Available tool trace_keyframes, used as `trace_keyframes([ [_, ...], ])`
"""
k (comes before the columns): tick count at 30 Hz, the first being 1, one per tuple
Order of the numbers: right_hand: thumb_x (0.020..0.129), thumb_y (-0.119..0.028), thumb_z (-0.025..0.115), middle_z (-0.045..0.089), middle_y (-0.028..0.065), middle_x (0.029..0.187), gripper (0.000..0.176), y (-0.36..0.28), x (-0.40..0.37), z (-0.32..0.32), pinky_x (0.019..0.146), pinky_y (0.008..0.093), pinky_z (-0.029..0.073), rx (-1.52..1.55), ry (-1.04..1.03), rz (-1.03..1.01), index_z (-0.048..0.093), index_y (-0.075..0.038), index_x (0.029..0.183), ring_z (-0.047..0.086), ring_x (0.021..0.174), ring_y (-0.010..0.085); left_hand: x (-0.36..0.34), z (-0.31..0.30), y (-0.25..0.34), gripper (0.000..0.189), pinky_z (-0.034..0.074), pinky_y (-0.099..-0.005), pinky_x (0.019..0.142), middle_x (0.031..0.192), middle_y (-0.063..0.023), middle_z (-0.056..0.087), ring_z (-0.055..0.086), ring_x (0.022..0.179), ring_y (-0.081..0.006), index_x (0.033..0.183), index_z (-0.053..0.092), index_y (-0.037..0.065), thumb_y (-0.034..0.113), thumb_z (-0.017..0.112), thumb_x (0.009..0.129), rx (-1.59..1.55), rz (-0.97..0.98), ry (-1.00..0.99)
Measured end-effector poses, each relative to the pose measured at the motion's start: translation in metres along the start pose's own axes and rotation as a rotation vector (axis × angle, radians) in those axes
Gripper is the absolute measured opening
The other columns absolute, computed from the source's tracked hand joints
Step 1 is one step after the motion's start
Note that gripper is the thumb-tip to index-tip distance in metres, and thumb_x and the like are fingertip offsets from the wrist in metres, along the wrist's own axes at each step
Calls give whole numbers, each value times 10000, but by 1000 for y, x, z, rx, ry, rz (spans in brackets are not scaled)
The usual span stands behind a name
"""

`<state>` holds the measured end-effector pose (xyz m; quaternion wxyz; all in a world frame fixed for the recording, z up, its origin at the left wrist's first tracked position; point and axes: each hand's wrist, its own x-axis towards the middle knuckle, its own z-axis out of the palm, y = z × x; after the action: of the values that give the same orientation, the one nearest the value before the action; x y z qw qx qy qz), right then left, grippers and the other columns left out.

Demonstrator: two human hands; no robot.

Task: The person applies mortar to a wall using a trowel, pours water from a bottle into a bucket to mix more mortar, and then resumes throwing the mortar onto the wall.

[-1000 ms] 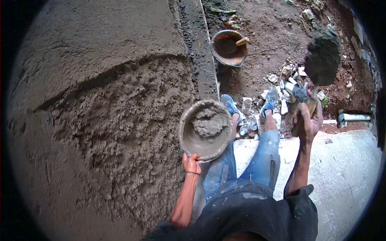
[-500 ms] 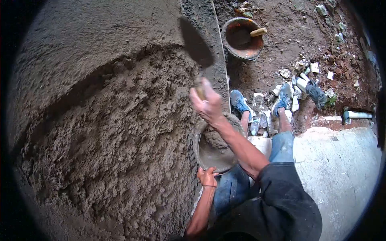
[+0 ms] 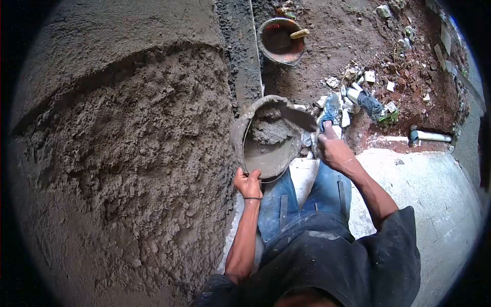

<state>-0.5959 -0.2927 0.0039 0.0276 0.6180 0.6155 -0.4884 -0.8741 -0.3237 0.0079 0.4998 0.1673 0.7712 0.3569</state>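
Flanking pan [image 3: 261,156], rough, perhaps wet wall [image 3: 128,153]

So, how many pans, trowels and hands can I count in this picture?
Pans: 2 (mortar pan in the left hand, second pan on the ground)
Trowels: 1 (trowel in the right hand)
Hands: 2
Total: 5

A building site — wet plastered wall [image 3: 117,143], rubble [image 3: 368,92] on bare dirt ground [image 3: 332,46].
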Motion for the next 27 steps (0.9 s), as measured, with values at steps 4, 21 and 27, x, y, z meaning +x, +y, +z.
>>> trace_keyframes([
  [4, 778, -131, 479, 585, 239, 702, 187, -3, 1, 4, 662, 490, 449, 109, -175, -56, 530, 14, 886, 579, 685, 402, 1, 19, 9, 223, 414, -227, 535, 693, -2, 564, 506, 585, -86, 717, 507, 47, -127, 540, 582, 126, 108, -61],
  [21, 795, -143, 482, 598, 198, 744, 198, 12, -9, -45, 669, 443, 465, -135, -152, -147, 540, -17, 936, 603, 737, 337, -6, 43, 18, 193, 406, -225, 582, 734, 16, 559, 486, 641, -68, 732, 543, 35, -107, 529, 602, 101, 51, -165],
  [27, 750, -118, 504, 608, 234, 771, 160, 15, 31, 9, 691, 460, 472, 70, -380, -282, 585, 0, 819, 605, 778, 373, -4, 61, 21, 227, 427, -225, 560, 712, 16, 570, 506, 605, -72, 777, 569, 34, -104, 532, 601, 226, 203, -233],
])
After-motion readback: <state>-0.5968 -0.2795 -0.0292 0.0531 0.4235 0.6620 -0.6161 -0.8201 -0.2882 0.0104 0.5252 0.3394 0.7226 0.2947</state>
